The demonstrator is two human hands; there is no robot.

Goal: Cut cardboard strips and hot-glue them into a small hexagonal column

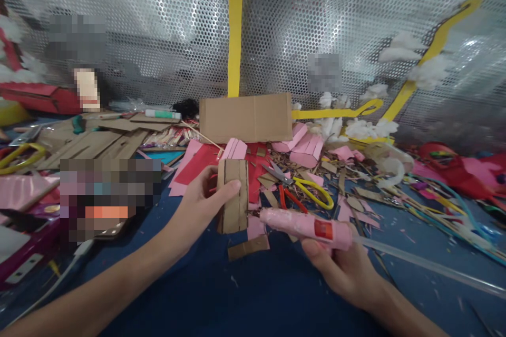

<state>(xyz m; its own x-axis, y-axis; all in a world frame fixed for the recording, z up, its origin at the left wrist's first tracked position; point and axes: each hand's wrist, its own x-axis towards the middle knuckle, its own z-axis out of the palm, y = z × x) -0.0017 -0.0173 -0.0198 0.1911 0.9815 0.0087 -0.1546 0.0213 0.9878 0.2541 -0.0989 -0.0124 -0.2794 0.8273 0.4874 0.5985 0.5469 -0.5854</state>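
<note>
My left hand (201, 202) is closed on a small folded cardboard piece (234, 196) with dark lines drawn down it, held upright over the blue surface. My right hand (340, 268) grips a pink glue gun (306, 226), a clear glue stick (415, 260) trailing from its back toward the right. The gun's nozzle points left and sits right at the lower right edge of the cardboard piece. A small flat cardboard scrap (249, 247) lies just below them.
Yellow-handled scissors (312, 189) and red-handled pliers (288, 197) lie just beyond the hands among pink and red paper scraps. A larger cardboard sheet (245, 116) stands at the back against a perforated metal wall. Cardboard offcuts sit back left, cotton tufts and yellow strips back right.
</note>
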